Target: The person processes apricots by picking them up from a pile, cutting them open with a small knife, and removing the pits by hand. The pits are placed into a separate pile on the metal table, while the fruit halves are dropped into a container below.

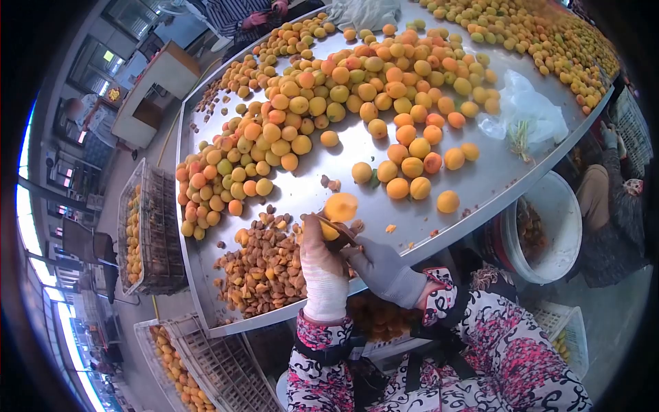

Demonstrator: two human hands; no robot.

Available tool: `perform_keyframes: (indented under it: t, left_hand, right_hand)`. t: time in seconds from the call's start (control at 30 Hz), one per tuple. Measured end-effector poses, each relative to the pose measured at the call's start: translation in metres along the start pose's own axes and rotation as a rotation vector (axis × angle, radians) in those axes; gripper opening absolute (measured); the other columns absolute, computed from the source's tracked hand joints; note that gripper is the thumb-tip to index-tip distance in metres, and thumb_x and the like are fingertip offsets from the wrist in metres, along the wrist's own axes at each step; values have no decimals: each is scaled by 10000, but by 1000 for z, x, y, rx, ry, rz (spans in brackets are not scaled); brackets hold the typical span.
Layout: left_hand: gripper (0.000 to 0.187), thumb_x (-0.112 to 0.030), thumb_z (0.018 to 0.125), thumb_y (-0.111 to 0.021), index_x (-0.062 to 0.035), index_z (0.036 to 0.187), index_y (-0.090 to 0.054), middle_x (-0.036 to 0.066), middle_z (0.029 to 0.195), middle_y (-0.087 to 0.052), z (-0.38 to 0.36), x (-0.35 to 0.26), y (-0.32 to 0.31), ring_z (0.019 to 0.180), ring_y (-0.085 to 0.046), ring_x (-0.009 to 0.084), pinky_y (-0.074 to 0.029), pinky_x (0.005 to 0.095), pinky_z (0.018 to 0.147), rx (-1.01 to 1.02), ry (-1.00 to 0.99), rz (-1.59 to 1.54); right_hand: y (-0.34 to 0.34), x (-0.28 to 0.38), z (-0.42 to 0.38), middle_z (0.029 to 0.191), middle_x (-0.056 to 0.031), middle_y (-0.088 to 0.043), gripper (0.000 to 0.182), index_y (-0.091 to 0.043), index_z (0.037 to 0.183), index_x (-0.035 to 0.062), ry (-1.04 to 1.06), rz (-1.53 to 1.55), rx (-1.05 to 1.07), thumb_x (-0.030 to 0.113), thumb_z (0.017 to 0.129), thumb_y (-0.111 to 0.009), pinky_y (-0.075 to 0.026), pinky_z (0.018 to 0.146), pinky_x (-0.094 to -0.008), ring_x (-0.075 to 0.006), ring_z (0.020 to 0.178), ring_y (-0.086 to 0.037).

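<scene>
Over the near edge of the metal table (322, 178), my left hand (321, 268) in a white glove is closed around an apricot (329, 232). My right hand (388, 271), in a grey glove, meets it with fingers pinched close against the fruit. What the right fingers hold is hidden. Just beyond the left fingertips shows another, slightly blurred apricot (341, 206). To the left of my hands lies a heap of brown apricot pits (261, 268). A large pile of whole apricots (288, 110) spreads across the table, with several loose apricots (412, 167) nearer the right.
A clear plastic bag (525, 110) lies at the table's right side. Below that edge stands a white bucket (559, 233). Crates of apricots (141, 233) line the left side. A person in dark clothes (611, 213) sits at right; another in stripes (233, 17) is across the table.
</scene>
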State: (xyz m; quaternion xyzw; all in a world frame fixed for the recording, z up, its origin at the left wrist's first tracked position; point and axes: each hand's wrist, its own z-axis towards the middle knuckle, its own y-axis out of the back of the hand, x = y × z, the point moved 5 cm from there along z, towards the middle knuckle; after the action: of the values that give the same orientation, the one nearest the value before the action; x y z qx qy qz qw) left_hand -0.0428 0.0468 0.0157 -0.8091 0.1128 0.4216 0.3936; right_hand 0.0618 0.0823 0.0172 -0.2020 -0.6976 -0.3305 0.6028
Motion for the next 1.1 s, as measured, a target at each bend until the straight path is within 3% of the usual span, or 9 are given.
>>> perform_keyframes:
  t: [0.17, 0.27, 0.33, 0.43, 0.63, 0.77, 0.87, 1.07, 1.1]
  left_hand:
    - [569, -479, 860, -491, 4, 1160, -463, 126, 820, -580, 14, 2, 5, 748, -571, 240, -491, 380, 705, 139, 37, -111]
    - [600, -490, 844, -484, -48, 1245, -429, 132, 830, -585, 9, 4, -4, 741, -558, 245, -479, 381, 662, 196, 194, -296]
    - [606, -522, 843, -466, -87, 1264, -425, 132, 828, -587, -4, 9, -18, 681, -547, 244, -457, 355, 606, 299, 299, -271]
    - [557, -527, 843, -484, -94, 1194, -472, 119, 841, -560, -8, 24, -22, 586, -491, 201, -392, 299, 509, 356, 401, -245]
    - [429, -483, 865, -487, -96, 1045, -526, 95, 846, -561, -22, 54, -33, 515, -452, 173, -335, 255, 424, 312, 479, -203]
    - [411, -490, 860, -493, -104, 1002, -516, 58, 837, -558, -22, 58, -34, 527, -465, 162, -329, 249, 419, 265, 491, -264]
    - [401, -488, 858, -497, -113, 999, -497, 25, 830, -549, -22, 57, -39, 549, -486, 148, -322, 242, 414, 297, 539, -268]
    - [396, -458, 862, -504, -108, 1047, -470, 22, 814, -542, -21, 60, -41, 566, -499, 127, -323, 220, 409, 232, 482, -190]
    - [395, -451, 860, -509, -104, 1045, -473, 27, 808, -545, -23, 57, -45, 560, -495, 122, -323, 210, 412, 122, 318, -52]
  right_hand:
    - [13, 2, 6, 700, -126, -599, 314, -560, 926, -2, 20, -154, 0, 304, 904, -492, -464, 594, -327, -237, 656, -599]
    - [36, 6, 18, 592, -87, -554, 318, -547, 1011, 15, 95, 179, -96, 301, 874, -552, -448, 499, -314, -182, 519, -558]
    - [61, 14, 23, 569, -3, -494, 258, -555, 935, 25, -60, 574, -175, 274, 869, -572, -369, 405, -220, -60, 455, -443]
    - [88, 33, 31, 501, -2, -427, 265, -482, 705, 61, -60, 801, -251, 240, 900, -487, -293, 355, -218, -88, 358, -379]
    - [94, 51, 34, 503, -3, -401, 264, -457, 705, 74, 152, 1049, -240, 245, 901, -507, -278, 365, -222, -76, 379, -358]
    - [83, 47, 37, 674, 3, -565, 168, -577, 870, 22, 126, 1024, -180, 177, 839, -635, -363, 488, -169, -9, 581, -465]
    - [80, 59, 28, 675, -1, -568, 170, -586, 839, 27, 317, 517, -308, 181, 823, -656, -387, 523, -211, -29, 608, -463]
    - [69, 52, 33, 656, -34, -553, 202, -585, 837, 25, 350, 461, -317, 204, 810, -674, -405, 559, -247, -56, 631, -471]
    - [68, 52, 34, 648, -28, -545, 186, -586, 829, 32, 386, 434, -318, 195, 810, -675, -401, 539, -241, -55, 613, -471]
